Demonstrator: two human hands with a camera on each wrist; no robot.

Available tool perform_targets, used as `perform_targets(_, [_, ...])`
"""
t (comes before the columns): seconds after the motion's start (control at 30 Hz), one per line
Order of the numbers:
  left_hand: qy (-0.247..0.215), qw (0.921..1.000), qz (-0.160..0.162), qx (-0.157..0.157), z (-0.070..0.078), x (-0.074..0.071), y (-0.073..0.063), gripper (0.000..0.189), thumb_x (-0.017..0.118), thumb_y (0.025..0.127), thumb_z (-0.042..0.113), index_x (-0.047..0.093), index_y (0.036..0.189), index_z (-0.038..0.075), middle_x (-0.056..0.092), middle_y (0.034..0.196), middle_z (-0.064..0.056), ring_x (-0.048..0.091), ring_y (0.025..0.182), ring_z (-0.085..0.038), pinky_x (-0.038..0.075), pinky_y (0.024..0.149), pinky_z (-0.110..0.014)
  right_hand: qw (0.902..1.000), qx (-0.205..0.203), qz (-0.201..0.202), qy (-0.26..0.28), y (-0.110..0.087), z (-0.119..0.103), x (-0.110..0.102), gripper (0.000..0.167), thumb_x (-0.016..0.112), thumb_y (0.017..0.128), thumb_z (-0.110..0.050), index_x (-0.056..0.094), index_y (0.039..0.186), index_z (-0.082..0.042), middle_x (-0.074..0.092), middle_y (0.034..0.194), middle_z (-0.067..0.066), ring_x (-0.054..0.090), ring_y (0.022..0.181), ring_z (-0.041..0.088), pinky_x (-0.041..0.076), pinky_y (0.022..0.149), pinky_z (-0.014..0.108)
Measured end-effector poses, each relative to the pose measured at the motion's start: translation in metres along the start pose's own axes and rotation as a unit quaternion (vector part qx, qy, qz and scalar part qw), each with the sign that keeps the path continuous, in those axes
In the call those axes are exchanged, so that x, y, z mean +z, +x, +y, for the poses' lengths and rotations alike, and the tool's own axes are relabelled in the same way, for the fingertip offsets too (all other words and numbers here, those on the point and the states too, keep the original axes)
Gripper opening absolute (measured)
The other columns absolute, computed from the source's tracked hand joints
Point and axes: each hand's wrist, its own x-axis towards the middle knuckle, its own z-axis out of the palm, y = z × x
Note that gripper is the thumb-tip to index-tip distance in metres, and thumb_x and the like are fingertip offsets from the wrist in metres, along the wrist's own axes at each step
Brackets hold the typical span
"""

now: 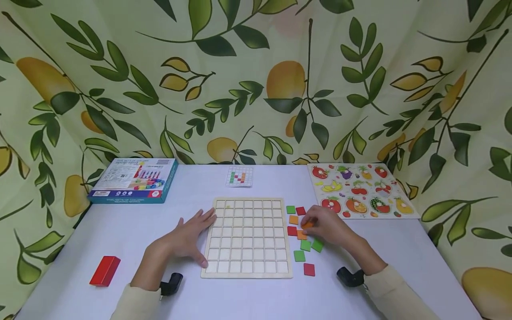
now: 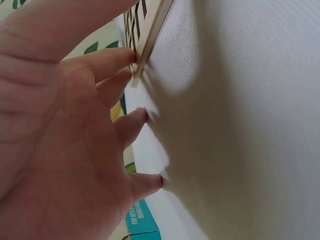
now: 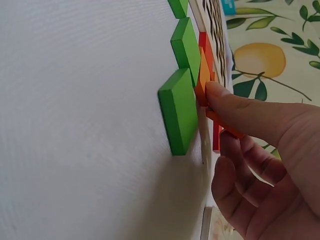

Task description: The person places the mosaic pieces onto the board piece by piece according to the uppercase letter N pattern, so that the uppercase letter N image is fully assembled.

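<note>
A pale wooden grid board [image 1: 246, 274] lies flat on the table, its squares bare. My left hand [image 1: 182, 240] rests at its left edge, fingers spread, with the thumb at the lower left corner and fingertips at the frame. In the left wrist view two fingertips touch the board's rim [image 2: 155, 30], and the others reach down to the tabletop. At the board's right side my right hand [image 1: 330, 226] pinches an orange square tile [image 1: 307, 225] between thumb and fingers. Around it lie loose tiles: green ones [image 3: 181, 112], red ones [image 1: 309, 269] and other orange ones [image 1: 294, 220].
A small pattern card [image 1: 239, 177] lies behind the board. At the back left is a teal-edged box [image 1: 132, 180]; a fruit picture board [image 1: 362, 191] lies at the back right. A red block [image 1: 105, 271] sits at the left front. Patterned cloth hangs behind the table.
</note>
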Motion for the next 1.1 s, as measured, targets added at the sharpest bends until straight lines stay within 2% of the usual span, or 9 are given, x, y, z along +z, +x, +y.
perform_targets(0.23, [-0.003,1.0000,-0.001,0.008,-0.003,-0.001,-0.001,0.127,0.099,0.055,0.042,0.034,0.161,0.017,0.018,0.174,-0.001,0.005,0.162,-0.039,0.000,0.120,-0.079,0.9999,0.011,-0.002,-0.001,0.005,-0.005,-0.006,0.014,0.087,0.081,-0.016,0.079,0.092,-0.018,0.070,0.101,-0.001,0.062,0.089,0.010,0.058,0.072,0.017])
perform_targets(0.5, [0.005,1.0000,0.000,-0.004,0.001,-0.002,0.003,0.125,0.098,0.056,0.044,0.034,0.160,0.019,0.018,0.174,0.000,0.005,0.162,-0.037,0.001,0.121,-0.078,0.9995,-0.025,0.013,0.014,0.016,-0.013,-0.014,0.022,0.086,0.082,-0.017,0.081,0.103,-0.015,0.075,0.106,0.000,0.067,0.096,0.015,0.055,0.078,0.015])
perform_targets(0.77, [-0.002,1.0000,0.004,-0.006,0.001,-0.001,0.005,0.123,0.099,0.056,0.042,0.036,0.160,0.020,0.018,0.174,0.002,0.006,0.163,-0.036,0.000,0.122,-0.077,0.9977,-0.032,-0.002,0.060,0.030,-0.025,0.000,0.025,0.082,0.086,-0.013,0.081,0.111,-0.013,0.074,0.114,0.004,0.067,0.102,0.019,0.058,0.080,0.016])
perform_targets(1.1, [-0.004,0.9999,0.008,-0.010,-0.003,0.001,0.002,0.124,0.099,0.055,0.041,0.036,0.160,0.020,0.019,0.174,0.002,0.006,0.163,-0.035,0.000,0.123,-0.076,0.9931,-0.049,-0.013,0.106,0.045,-0.046,0.025,0.025,0.083,0.085,-0.014,0.080,0.111,-0.015,0.077,0.113,0.002,0.070,0.098,0.015,0.061,0.084,0.023])
